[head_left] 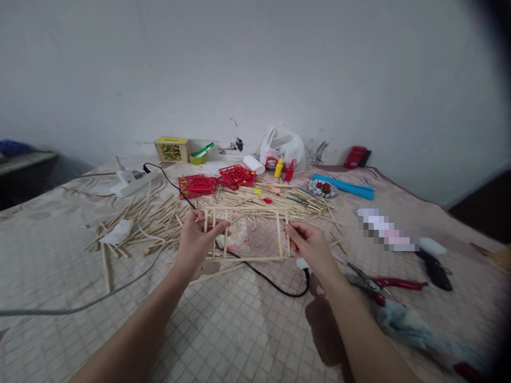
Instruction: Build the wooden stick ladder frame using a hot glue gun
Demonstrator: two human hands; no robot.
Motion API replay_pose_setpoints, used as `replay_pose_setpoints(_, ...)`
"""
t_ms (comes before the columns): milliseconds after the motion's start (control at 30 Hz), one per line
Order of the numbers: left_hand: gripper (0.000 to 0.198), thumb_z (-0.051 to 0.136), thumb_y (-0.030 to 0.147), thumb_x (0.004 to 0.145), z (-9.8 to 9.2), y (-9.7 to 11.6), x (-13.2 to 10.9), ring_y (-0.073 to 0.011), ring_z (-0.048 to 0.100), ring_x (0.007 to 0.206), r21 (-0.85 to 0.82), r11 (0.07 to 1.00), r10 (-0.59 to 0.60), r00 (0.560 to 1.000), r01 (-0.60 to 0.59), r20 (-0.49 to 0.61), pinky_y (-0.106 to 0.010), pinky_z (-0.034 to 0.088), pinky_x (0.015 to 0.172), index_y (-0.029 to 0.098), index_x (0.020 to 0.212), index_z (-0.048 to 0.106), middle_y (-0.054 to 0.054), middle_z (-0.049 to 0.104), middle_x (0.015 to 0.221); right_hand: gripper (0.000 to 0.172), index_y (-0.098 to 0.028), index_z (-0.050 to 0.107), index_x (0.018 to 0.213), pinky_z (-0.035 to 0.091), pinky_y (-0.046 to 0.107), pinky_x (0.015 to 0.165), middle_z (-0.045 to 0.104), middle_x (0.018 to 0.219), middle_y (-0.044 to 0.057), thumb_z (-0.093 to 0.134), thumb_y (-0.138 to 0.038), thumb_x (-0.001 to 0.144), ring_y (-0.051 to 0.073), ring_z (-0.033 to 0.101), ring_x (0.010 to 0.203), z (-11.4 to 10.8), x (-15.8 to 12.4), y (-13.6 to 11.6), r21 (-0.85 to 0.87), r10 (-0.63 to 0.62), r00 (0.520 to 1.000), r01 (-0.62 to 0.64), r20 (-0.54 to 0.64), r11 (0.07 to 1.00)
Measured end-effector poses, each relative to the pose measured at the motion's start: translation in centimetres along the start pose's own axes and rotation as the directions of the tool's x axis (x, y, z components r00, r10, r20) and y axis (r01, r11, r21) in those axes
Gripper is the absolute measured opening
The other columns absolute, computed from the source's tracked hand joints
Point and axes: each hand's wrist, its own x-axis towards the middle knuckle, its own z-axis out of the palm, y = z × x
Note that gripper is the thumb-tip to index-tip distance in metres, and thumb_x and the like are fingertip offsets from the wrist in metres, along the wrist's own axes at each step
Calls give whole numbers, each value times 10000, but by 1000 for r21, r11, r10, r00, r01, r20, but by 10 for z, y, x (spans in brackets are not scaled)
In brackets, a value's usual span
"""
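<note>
Both my hands hold up a flat frame of thin wooden sticks (247, 234) above the patterned cloth. My left hand (197, 239) grips the frame's left side, its thumb over the upright sticks. On the right, my right hand (309, 244) pinches an upright stick of the frame. Behind the frame lies a wide heap of loose wooden sticks (239, 205). Two red-painted stick grids (217, 182) rest further back.
Red-handled pliers (379, 283) lie right of my right hand. A black cable (275, 284) runs under the frame, and a white power strip (130, 182) sits at back left. Yellow and red bottles (283, 169), a plastic bag, a small yellow box (171, 149) and a blue strip (345, 186) stand near the wall.
</note>
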Motion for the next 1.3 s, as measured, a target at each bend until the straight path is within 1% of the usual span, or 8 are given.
replay_pose_setpoints(533, 454, 711, 173, 601, 1, 2, -1, -133, 623, 495, 19, 1000, 9, 1000, -9, -1, -211, 473, 466, 228, 732, 280, 56, 633, 592, 338, -156, 574, 684, 266, 192, 353, 419, 437, -60, 578, -493, 719, 66, 373, 366, 0, 1, 2, 10, 1, 1000, -1, 8, 1000)
replay_pose_setpoints(767, 452, 709, 154, 605, 2, 3, -1, -120, 614, 487, 7, 1000, 14, 1000, -14, -1, -197, 468, 464, 225, 733, 282, 58, 636, 595, 340, -163, 564, 671, 272, 197, 359, 417, 431, -63, 578, -500, 710, 71, 374, 363, 0, 0, 0, 16, 9, 1000, -9, 10, 1000)
replay_pose_setpoints(1167, 457, 711, 157, 606, 1, 3, -2, -118, 615, 495, 8, 1000, 19, 1000, -19, 16, -201, 459, 489, 224, 733, 277, 63, 632, 591, 343, -150, 575, 697, 256, 191, 345, 413, 432, -60, 567, -492, 722, 68, 370, 364, -1, 1, 0, -1, -12, 1000, 12, 13, 1000)
replay_pose_setpoints(1300, 459, 713, 163, 600, 1, 3, -2, -116, 615, 498, 28, 999, 17, 1000, -17, 11, -200, 455, 492, 224, 729, 276, 63, 631, 593, 338, -147, 575, 709, 248, 186, 341, 414, 446, -55, 570, -485, 726, 65, 369, 370, -1, 0, -1, 13, 2, 1000, -2, 18, 1000)
